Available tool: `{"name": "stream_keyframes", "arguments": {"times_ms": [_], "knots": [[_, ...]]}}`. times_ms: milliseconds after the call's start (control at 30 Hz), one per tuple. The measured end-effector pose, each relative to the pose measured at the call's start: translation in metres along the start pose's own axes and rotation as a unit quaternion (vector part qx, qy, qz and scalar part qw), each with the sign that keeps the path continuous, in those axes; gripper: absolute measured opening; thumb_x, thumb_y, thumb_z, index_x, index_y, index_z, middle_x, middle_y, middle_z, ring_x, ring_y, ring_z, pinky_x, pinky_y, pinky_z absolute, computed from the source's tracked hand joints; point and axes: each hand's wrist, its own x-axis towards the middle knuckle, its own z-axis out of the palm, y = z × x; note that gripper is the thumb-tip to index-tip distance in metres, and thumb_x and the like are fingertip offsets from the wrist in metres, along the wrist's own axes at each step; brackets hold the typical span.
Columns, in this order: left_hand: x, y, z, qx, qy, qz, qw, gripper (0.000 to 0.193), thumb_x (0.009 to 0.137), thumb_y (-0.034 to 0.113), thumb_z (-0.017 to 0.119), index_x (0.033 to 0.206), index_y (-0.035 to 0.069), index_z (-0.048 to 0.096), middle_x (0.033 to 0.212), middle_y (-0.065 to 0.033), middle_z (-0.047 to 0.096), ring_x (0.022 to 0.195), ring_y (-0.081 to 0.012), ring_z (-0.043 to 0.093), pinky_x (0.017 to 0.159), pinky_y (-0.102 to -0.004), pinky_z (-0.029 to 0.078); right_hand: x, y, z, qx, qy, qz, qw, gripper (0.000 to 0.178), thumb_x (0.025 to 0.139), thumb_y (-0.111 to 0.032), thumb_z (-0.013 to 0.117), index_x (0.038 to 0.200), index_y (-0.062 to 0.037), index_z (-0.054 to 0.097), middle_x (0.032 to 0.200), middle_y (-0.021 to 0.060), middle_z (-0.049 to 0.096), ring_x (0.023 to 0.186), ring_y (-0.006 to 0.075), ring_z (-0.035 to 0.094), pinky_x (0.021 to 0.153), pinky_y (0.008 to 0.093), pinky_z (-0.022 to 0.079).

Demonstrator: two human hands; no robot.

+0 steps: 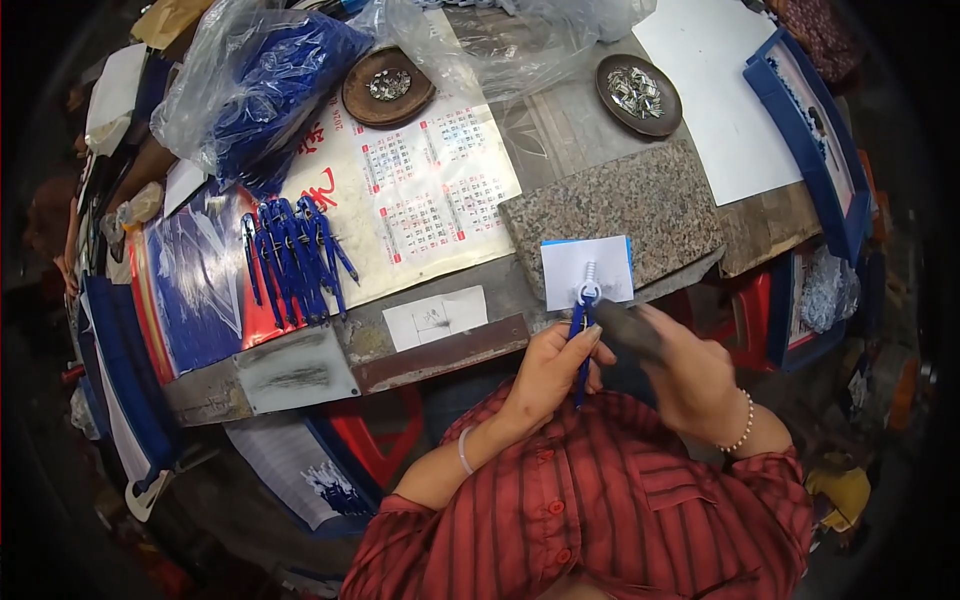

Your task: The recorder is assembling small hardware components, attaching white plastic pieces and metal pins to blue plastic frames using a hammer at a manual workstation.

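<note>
My left hand point(560, 370) is closed on a slim blue drawing compass point(583, 345); its pale, ridged top point(590, 278) rests over a small white pad point(617, 262) with a blue edge. The pad lies on the near edge of a speckled stone slab point(625, 205). My right hand point(700, 385), just right of the left, grips a dark, blunt tool point(630, 332) that motion blurs; it looks like a hammer, but I cannot be sure. Several similar blue compasses point(290, 255) lie in a bunch on the table's left part.
Two brown dishes, a left one point(355, 105) and a right one point(605, 75), hold small metal parts. Clear plastic bags point(190, 105) with blue pieces stand at the back left. A calendar sheet point(420, 245) covers the table. Blue trays flank it, one at right point(850, 235), one at left point(110, 350).
</note>
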Motion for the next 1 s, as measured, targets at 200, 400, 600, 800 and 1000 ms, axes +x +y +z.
{"name": "stream_keyframes", "arguments": {"times_ms": [200,400,600,800,1000], "knots": [[0.0,0.0,0.002,-0.003,0.014,-0.004,1.0,0.027,0.096,0.025,0.05,0.088,0.001,0.057,0.076,-0.0067,0.063,0.055,-0.0089,0.056,0.052,-0.022,0.047,0.004,0.009,0.009,0.058,-0.019,0.002,0.998,0.057,0.078,0.0,0.061,0.131,0.0022,0.04,0.082,0.0123,0.059,0.07,0.0282,0.061,0.055,0.0348,0.049],[0.008,0.003,0.0,-0.017,0.011,-0.003,1.0,0.024,0.096,0.023,0.049,0.091,0.001,0.056,0.078,-0.007,0.063,0.055,-0.0092,0.056,0.051,-0.0227,0.047,0.011,0.014,0.015,0.035,-0.174,0.112,0.978,0.049,0.08,0.004,0.056,0.127,0.0011,0.044,0.103,0.0181,0.063,0.085,0.033,0.066,0.066,0.0347,0.054],[-0.001,0.002,0.002,-0.001,-0.004,0.004,1.0,0.026,0.096,0.024,0.049,0.088,0.001,0.057,0.075,-0.0063,0.063,0.054,-0.0091,0.056,0.051,-0.0218,0.046,0.009,0.009,0.014,0.148,0.029,-0.008,0.988,0.051,0.083,-0.001,0.056,0.131,-0.0033,0.041,0.101,0.0204,0.063,0.083,0.0355,0.064,0.066,0.038,0.053],[0.002,0.003,0.0,-0.002,0.017,-0.029,0.999,0.026,0.096,0.024,0.049,0.09,0.0,0.058,0.076,-0.0066,0.063,0.054,-0.0093,0.056,0.051,-0.0216,0.045,0.015,0.02,0.018,0.068,-0.094,0.083,0.99,0.051,0.084,-0.002,0.057,0.132,-0.0006,0.04,0.092,0.0172,0.064,0.082,0.0333,0.065,0.064,0.0367,0.053],[-0.002,0.006,0.002,0.006,0.013,-0.012,1.0,0.027,0.096,0.024,0.048,0.086,0.001,0.058,0.077,-0.0069,0.064,0.055,-0.0095,0.056,0.05,-0.0211,0.045,0.003,0.011,0.016,0.09,0.064,0.007,0.994,0.048,0.086,-0.006,0.056,0.131,-0.0006,0.04,0.089,0.0187,0.063,0.073,0.0347,0.063,0.058,0.0399,0.051]]}}
